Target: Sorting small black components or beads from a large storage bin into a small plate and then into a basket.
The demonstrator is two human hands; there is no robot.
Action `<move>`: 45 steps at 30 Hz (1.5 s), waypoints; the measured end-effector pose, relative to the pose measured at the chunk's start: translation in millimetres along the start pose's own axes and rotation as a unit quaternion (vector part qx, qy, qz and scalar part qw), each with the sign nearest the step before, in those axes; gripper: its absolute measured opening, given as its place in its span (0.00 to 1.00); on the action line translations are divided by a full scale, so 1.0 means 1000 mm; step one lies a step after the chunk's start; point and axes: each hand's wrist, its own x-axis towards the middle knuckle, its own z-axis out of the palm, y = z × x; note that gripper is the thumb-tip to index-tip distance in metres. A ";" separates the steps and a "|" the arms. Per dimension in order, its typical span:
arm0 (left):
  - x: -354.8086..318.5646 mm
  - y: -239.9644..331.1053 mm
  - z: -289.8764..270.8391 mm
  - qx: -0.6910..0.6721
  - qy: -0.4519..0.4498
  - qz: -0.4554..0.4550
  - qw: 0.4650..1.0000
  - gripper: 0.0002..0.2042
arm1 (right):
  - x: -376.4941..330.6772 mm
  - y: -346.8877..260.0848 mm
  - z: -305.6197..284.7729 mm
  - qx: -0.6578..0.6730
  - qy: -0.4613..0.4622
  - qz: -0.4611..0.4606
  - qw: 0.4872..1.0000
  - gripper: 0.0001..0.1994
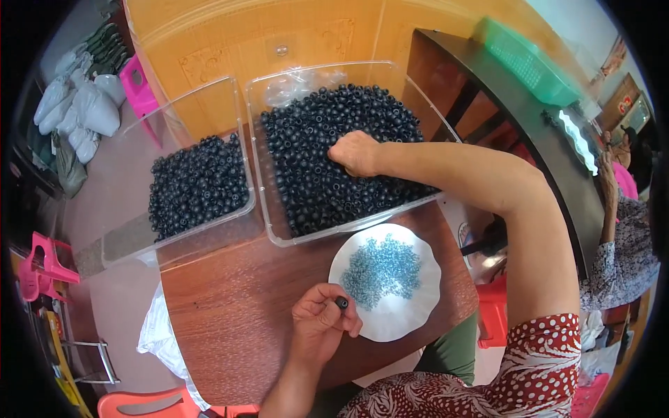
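Note:
My left hand [317, 322] is over the table's near part, beside the plate, its fingers closed on a small black hollow piece [341, 302] whose round opening faces up. My right hand [357, 153] reaches into a large clear plastic bin [284, 242] heaped with black ring-like pieces [313, 198]. Its fingers are curled down against the heap; their tips, and anything in them, are hidden. Between my arms, a white scalloped plate [390, 327] carries a spread of tiny clear bluish pieces [382, 270].
Left of the large bin, a second clear bin [245, 167] holds more black pieces [198, 184]. Both stand on a brown wooden table [230, 313]. At the right, a dark table [557, 160] bears a green basket [533, 66]; another person's arm [608, 202] rests near it.

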 end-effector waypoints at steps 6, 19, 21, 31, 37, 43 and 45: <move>0.002 0.003 0.001 0.030 0.006 0.027 0.999 0.13 | -0.004 0.010 -0.006 0.091 0.048 0.007 0.995 0.07; 0.002 0.002 -0.003 0.039 -0.008 0.062 0.997 0.10 | -0.109 -0.023 -0.077 0.649 0.111 0.053 0.751 0.05; -0.003 0.004 -0.002 0.041 -0.009 0.064 0.997 0.09 | -0.132 -0.048 -0.089 0.668 0.146 0.032 0.729 0.05; -0.014 -0.003 0.025 0.037 -0.021 0.029 0.999 0.07 | -0.201 -0.152 -0.060 0.712 0.240 -0.015 0.660 0.07; -0.040 -0.007 0.039 0.034 -0.010 0.030 0.999 0.07 | -0.214 -0.174 -0.045 0.645 0.280 -0.025 0.711 0.07; -0.056 -0.019 0.040 0.019 0.003 0.040 0.999 0.07 | -0.232 -0.190 -0.039 0.729 0.290 -0.022 0.620 0.08; -0.058 -0.023 0.041 0.007 -0.003 0.032 0.999 0.07 | -0.237 -0.193 -0.037 0.747 0.288 -0.017 0.599 0.08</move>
